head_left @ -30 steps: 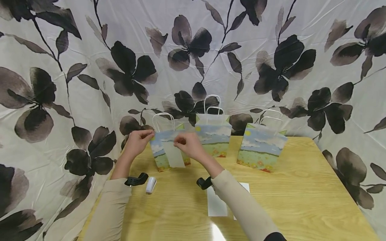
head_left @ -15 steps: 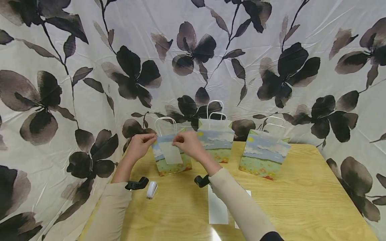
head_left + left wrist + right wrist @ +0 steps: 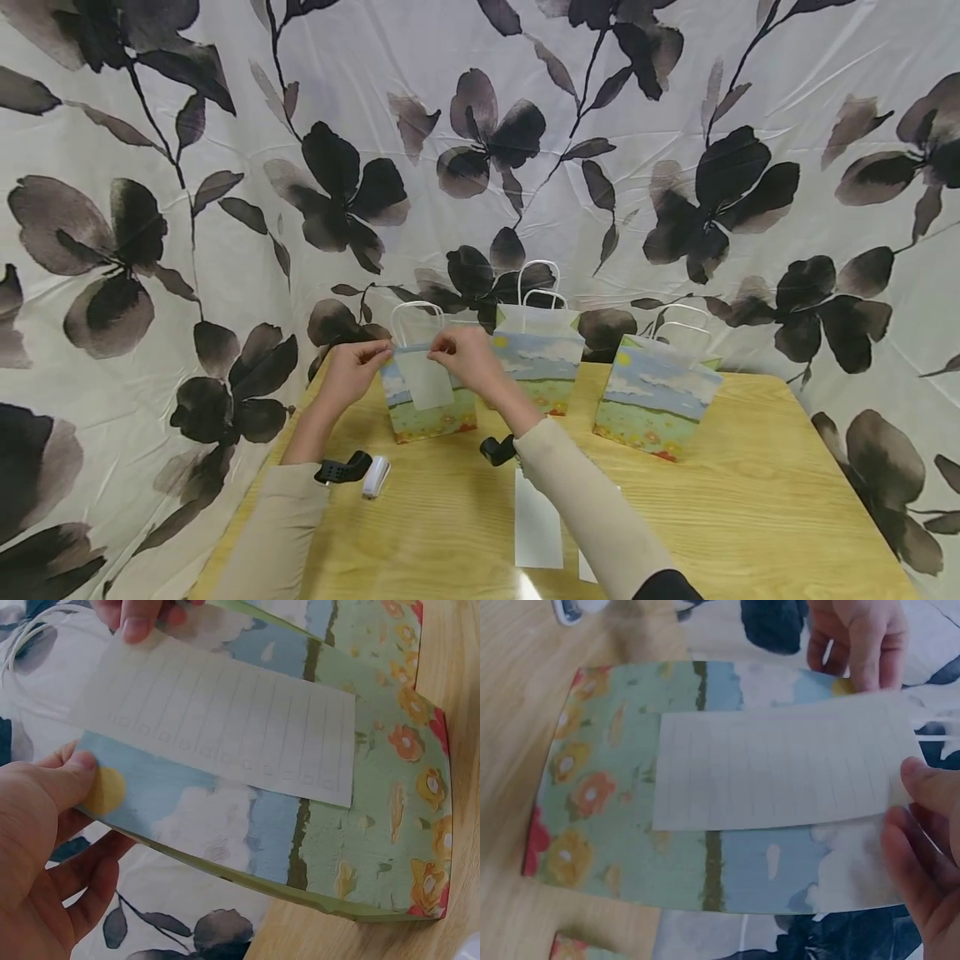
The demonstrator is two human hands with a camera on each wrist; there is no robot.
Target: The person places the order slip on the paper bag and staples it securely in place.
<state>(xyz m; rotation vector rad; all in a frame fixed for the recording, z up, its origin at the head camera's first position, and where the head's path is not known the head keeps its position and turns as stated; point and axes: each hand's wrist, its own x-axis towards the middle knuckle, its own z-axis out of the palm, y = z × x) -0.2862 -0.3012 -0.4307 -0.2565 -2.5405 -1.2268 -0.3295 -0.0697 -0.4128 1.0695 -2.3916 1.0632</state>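
Observation:
A paper gift bag (image 3: pixel 431 427) printed with sky, meadow and flowers stands at the left of the table, its white twisted handles up. My left hand (image 3: pixel 354 372) pinches its upper left edge between thumb and fingers, beside the printed sun. Over the bag's front lies a white ruled checklist sheet (image 3: pixel 240 727) with a column of small boxes. Thumb and finger of my right hand (image 3: pixel 468 358) pinch the sheet's upper right corner near the bag's top. In the right wrist view the sheet (image 3: pixel 780 772) covers the middle of the bag's front.
Two matching bags stand farther right, one at the back centre (image 3: pixel 540 367) and one at the right (image 3: pixel 656 400). A small white stapler (image 3: pixel 377 477) lies near my left wrist. White sheets (image 3: pixel 537 521) lie on the table (image 3: pixel 750 500), partly under my right forearm.
The sheet has moved up along the bag's front and lies flatter on it, its top near the bag's upper edge. Both hands keep their pinches. The head view has tilted up slightly.

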